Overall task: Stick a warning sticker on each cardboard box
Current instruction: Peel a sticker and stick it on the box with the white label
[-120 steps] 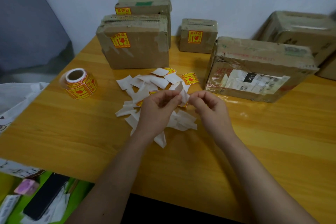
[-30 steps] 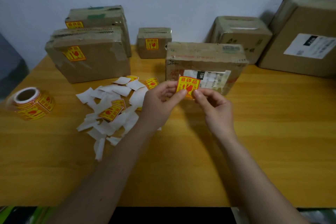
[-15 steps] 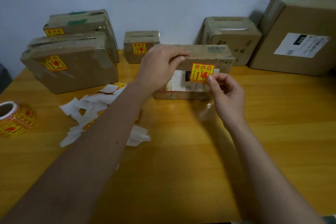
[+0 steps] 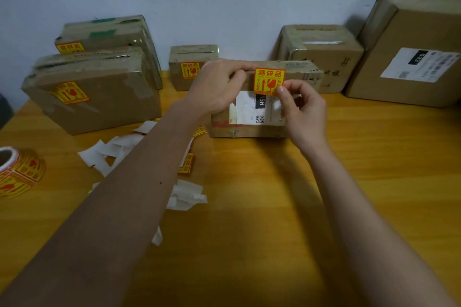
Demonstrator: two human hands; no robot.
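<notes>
sticker roll [image 4: 18, 172] at table's [image 4: 374, 169] 9 o'clock edge, three stickered boxes [image 4: 104, 97] toward 11 o'clock, left hand [image 4: 217, 87] clasping centre box [image 4: 249, 129] top edge, warning sticker [image 4: 269, 81] on its front, right hand [image 4: 303, 109] pinching sticker's lower right corner, two unstickered boxes [image 4: 321, 55] toward 2 o'clock, box contents not visible

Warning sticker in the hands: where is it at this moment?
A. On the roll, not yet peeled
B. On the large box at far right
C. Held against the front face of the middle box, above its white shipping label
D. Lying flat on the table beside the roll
C. The right hand pinches the warning sticker at its lower right corner, against the middle box above the white shipping label, while the left hand grips the box's top edge.
</notes>
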